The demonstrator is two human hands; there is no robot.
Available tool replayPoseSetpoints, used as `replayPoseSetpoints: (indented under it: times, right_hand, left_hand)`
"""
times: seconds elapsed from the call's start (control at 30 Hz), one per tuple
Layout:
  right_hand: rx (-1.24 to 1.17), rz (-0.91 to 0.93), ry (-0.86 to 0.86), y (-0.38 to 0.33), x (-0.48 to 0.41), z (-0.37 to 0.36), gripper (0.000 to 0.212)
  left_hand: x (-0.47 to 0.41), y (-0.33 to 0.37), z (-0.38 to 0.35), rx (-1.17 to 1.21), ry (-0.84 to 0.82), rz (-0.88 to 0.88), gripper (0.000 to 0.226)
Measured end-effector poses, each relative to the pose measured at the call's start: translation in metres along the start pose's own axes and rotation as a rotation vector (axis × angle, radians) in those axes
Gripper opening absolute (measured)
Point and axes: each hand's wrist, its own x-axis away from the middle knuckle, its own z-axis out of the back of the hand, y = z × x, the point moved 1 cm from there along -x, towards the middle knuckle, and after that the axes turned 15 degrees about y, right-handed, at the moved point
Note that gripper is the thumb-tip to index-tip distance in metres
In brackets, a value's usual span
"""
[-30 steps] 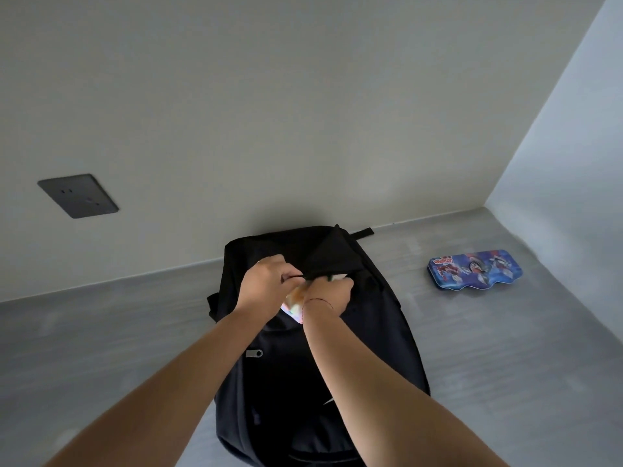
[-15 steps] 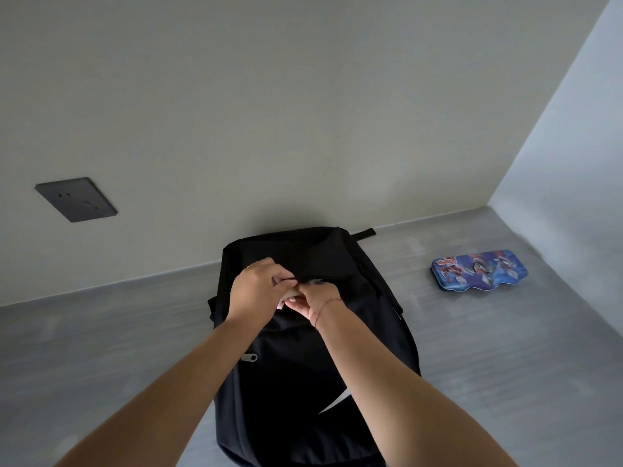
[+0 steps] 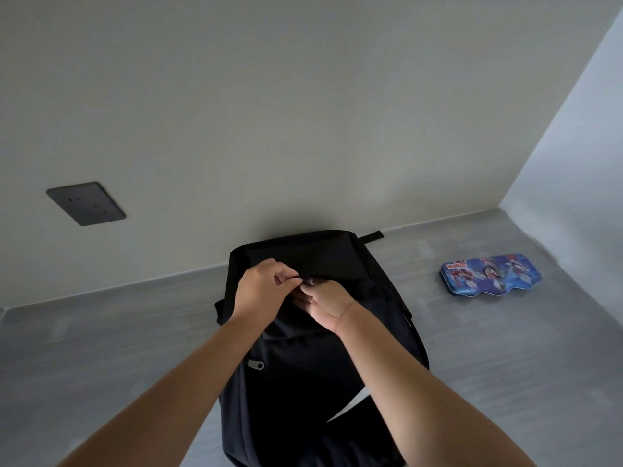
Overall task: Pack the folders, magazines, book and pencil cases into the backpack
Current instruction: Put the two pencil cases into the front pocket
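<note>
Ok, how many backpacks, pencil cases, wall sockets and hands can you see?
backpack: 1
pencil case: 1
wall socket: 1
hands, left hand and right hand: 2
Total: 5

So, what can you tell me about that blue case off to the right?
The case is a flat, closed box, seemingly tin, blue with printed cartoon figures and a red title. Its near edge is wavy. It lies flat on the grey surface, right of the backpack and apart from it; nothing else touches it.
</note>
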Motion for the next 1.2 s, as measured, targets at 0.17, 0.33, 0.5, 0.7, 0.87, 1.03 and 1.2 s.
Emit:
replayPoseSetpoints:
  times: [0.17,0.33,0.5,0.7,0.87,1.03,1.2]
  right_hand:
    - [-0.085,0.159,0.039,-0.041,0.025,0.105,0.026]
    - [-0.415,0.285,0.71,-0.083,0.014,0.221,0.046]
    - [-0.248,0.213,0.947,-0.106,-0.01,0.27,0.047]
    - [0.624,0.216,1.115,-0.123,-0.025,0.279,0.065]
    - [1.186,0.215,1.131,-0.132,-0.033,0.283,0.064]
    - [1.091,0.166,1.143,-0.14,-0.04,0.276,0.059]
    - [0.092,0.364,1.008,-0.099,-0.031,0.278,0.042]
  left_hand:
    - [0.002,0.003,-0.017,-0.021,-0.053,-0.038,0.006]
    - [0.0,0.011,-0.033,-0.032,-0.06,-0.022,0.007]
    - [-0.002,0.013,-0.037,-0.075,-0.081,0.005,0.004]
    - [-0.002,0.017,-0.035,-0.111,-0.086,-0.006,0.005]
    - [-0.002,0.016,-0.037,-0.107,-0.071,0.004,0.011]
    - [-0.003,0.014,-0.04,-0.092,-0.054,0.005,0.009]
    - [-0.005,0.014,-0.041,-0.094,-0.055,0.013,0.006]
